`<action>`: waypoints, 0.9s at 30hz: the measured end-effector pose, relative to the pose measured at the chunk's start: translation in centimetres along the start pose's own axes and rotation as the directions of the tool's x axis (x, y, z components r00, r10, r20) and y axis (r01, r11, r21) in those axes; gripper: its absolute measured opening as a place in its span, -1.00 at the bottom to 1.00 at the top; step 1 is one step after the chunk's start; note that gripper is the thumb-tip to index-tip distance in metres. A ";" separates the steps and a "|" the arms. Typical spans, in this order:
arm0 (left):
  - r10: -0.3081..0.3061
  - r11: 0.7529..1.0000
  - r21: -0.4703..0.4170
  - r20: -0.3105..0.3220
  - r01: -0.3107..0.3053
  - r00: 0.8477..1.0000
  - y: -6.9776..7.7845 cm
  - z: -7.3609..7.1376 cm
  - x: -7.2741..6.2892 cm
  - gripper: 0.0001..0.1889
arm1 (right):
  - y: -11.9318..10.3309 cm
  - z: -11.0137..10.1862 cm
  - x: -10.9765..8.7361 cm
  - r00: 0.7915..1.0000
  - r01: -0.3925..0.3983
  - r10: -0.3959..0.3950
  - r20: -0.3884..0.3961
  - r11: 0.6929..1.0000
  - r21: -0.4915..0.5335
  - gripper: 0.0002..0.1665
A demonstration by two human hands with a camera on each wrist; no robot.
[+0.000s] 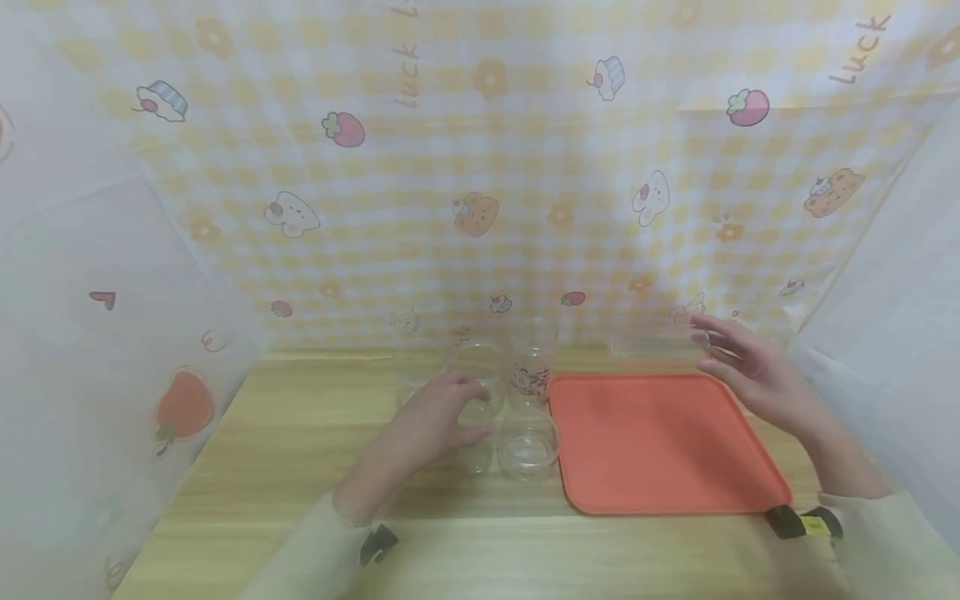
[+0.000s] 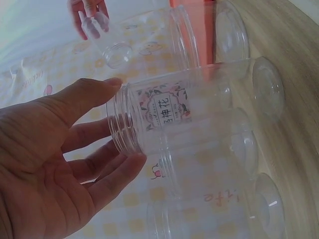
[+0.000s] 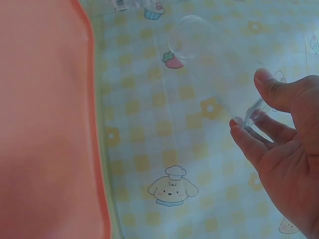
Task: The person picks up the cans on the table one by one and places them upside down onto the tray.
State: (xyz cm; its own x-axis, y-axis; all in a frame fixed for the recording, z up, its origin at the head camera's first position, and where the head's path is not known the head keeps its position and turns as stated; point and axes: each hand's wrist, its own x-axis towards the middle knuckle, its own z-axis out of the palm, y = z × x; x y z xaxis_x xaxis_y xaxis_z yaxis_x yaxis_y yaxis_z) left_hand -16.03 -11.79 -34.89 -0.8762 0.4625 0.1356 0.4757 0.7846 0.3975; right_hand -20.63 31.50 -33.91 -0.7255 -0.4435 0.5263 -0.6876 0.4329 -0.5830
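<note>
My left hand (image 1: 435,412) is at the mouth of a clear plastic jar (image 2: 199,109) standing on the table, with thumb and fingers around its rim. A floral label with printed characters (image 2: 164,105) shows there; whether it belongs to this jar or one behind, I cannot tell. Several more clear jars stand close by, including one at the front (image 1: 528,447) beside the tray. My right hand (image 1: 750,375) pinches one end of another clear jar (image 1: 652,343), which lies sideways in the air over the tray's back edge. In the right wrist view, that jar's far end (image 3: 192,37) points away from the hand.
An orange-red tray (image 1: 667,450) lies on the wooden table (image 1: 300,467), right of the jars. Behind rises a yellow checked cloth (image 1: 420,167) with cartoon prints. Pale sheets (image 1: 82,350) hang at both sides.
</note>
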 end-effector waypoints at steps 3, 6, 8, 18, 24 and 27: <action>-0.002 1.000 -0.002 -0.001 0.002 1.000 0.0 0.0 0.0 -0.56 | 0.1 -0.1 0.0 1.000 0.005 -0.005 0.010 1.000 -0.006 -0.15; -0.002 1.000 0.002 0.001 0.002 1.000 0.0 0.0 0.0 -0.56 | 0.3 -0.3 0.1 1.000 0.019 -0.019 0.014 1.000 -0.020 -0.13; 0.001 1.000 0.005 0.004 -0.001 1.000 0.0 0.0 0.0 -0.55 | 0.4 -0.5 0.1 1.000 0.027 -0.027 0.015 0.999 -0.031 -0.13; 0.012 1.000 0.000 -0.005 -0.012 1.000 0.0 0.1 -0.1 -0.56 | 0.7 -1.5 0.3 0.998 0.042 -0.036 0.046 0.988 -0.145 -0.11; 0.019 1.000 -0.017 -0.015 -0.019 1.000 -0.2 0.2 -0.1 -0.57 | 0.8 -2.2 0.3 0.995 0.070 -0.057 0.087 0.986 -0.152 -0.14; 0.020 1.000 -0.019 -0.015 -0.020 1.000 -0.2 0.2 -0.1 -0.57 | 1.0 -2.5 0.4 0.989 0.097 -0.073 0.128 0.977 -0.189 -0.18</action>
State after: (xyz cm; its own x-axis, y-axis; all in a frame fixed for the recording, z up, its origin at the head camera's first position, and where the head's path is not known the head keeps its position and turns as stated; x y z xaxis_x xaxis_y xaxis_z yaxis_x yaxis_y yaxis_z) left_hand -15.99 -11.94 -35.17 -0.8677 0.4716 0.1572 0.4916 0.7672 0.4121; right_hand -21.68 33.75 -32.76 -0.6632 -0.5710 0.4837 -0.7479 0.5283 -0.4019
